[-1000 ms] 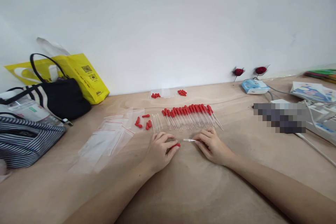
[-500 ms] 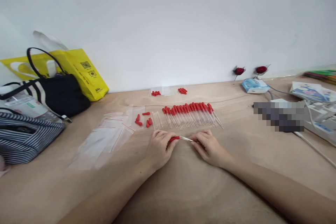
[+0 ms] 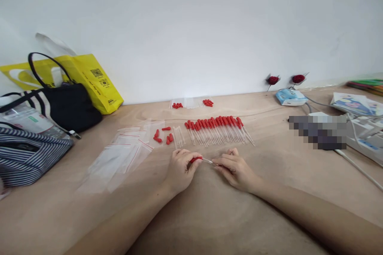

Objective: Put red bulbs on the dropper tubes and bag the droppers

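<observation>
Between thumb and fingers, my left hand point(image 3: 183, 169) pinches a red rubber bulb point(image 3: 196, 159). A clear thin dropper tube point(image 3: 207, 161) runs from the bulb's open end toward the right. My right hand point(image 3: 234, 170) is closed on the tube's other end, whose tip is hidden by the fingers. Beyond the hands lies a row of droppers point(image 3: 214, 127) with red bulbs, side by side. Left of that row are several bare clear tubes point(image 3: 179, 136) and loose red bulbs point(image 3: 158, 140) on a clear bag.
Overlapping zip bags point(image 3: 116, 163) lie to the left. Small bags with red bulbs point(image 3: 207, 103) rest near the wall. A yellow bag point(image 3: 98, 87), a black bag point(image 3: 74, 105) and a striped pouch point(image 3: 38, 159) stand at far left. A blue packet point(image 3: 290, 97) and a cable point(image 3: 359, 167) are right.
My right hand has slid slightly left along the tube, closer to the bulb, so less tube shows between the hands. My left hand keeps its grip on the bulb.
</observation>
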{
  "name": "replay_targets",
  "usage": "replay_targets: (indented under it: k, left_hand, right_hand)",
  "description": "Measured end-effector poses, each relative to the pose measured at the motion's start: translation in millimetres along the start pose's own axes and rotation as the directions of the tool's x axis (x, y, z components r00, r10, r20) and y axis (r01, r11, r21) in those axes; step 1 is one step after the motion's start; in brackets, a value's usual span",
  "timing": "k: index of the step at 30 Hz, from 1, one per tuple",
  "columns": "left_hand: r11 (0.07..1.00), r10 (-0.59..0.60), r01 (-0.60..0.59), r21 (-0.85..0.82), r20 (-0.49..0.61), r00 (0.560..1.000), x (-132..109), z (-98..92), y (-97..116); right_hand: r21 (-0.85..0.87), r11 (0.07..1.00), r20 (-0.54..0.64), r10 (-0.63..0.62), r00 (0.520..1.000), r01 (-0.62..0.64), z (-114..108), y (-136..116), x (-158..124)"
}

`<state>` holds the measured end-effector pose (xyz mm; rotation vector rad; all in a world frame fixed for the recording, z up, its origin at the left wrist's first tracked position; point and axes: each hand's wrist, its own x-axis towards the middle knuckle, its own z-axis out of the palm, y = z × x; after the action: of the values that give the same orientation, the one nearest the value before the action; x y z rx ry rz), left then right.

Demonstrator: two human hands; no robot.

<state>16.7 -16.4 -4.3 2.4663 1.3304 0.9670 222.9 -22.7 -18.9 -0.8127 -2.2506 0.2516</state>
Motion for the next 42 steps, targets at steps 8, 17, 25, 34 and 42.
replay_targets:
  k: [8,17,25,34,42]
  left_hand:
    - [0.987,0.160,-0.160,0.001,0.039,0.986,-2.6,-1.8,6.4]
    - [0.983,0.182,-0.183,0.008,0.089,0.979,-3.2,-3.3,10.0]
    - [0.986,0.165,-0.163,-0.027,0.146,0.975,-0.4,-7.9,10.3]
    - [0.984,0.173,-0.176,0.014,0.109,0.979,0.7,-9.6,-1.3]
    - [0.991,0.014,0.003,0.135,-0.128,0.992,4.7,-17.3,-24.8]
  right_hand:
    - [-0.081,0.997,-0.001,-0.016,1.000,0.016,-6.6,-1.4,2.8]
    - [-0.098,0.995,0.059,-0.007,0.998,0.012,-0.6,-4.0,4.4]
    - [-0.081,0.997,0.074,0.018,0.997,-0.012,2.8,-3.4,5.2]
    - [-0.088,0.995,0.121,0.064,0.991,-0.053,-10.1,-9.0,9.9]
    - [-0.008,0.961,0.018,0.275,0.961,-0.275,2.1,-6.4,16.1]
